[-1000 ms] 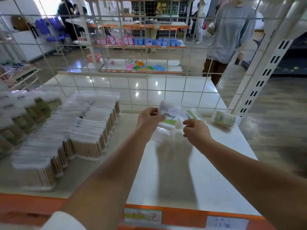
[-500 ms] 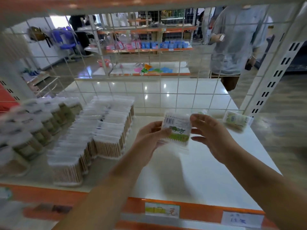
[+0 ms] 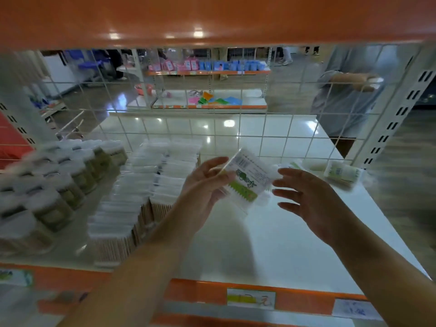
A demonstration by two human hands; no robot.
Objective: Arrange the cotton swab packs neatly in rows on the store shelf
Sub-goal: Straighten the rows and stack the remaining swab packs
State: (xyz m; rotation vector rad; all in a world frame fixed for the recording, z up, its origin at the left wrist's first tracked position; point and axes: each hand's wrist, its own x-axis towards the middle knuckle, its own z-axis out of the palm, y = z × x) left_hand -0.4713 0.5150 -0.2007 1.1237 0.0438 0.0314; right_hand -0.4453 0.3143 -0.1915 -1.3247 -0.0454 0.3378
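Released by the spread right hand point(image 3: 313, 204), the flat, crinkly swab pack point(image 3: 247, 182) stays pinched in the left hand point(image 3: 205, 187).

Your hands have bare white shelf point(image 3: 271, 244) ahead and right. Rows of cotton swab packs point(image 3: 151, 185) block the left; wire mesh back point(image 3: 264, 138) closes the rear; orange shelf point(image 3: 212, 17) overhead.

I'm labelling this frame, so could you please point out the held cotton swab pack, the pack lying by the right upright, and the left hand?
Held cotton swab pack point(image 3: 247, 182), head view, printed label.
Lying pack point(image 3: 342, 172), head view, its side.
Left hand point(image 3: 203, 185), head view, palm.
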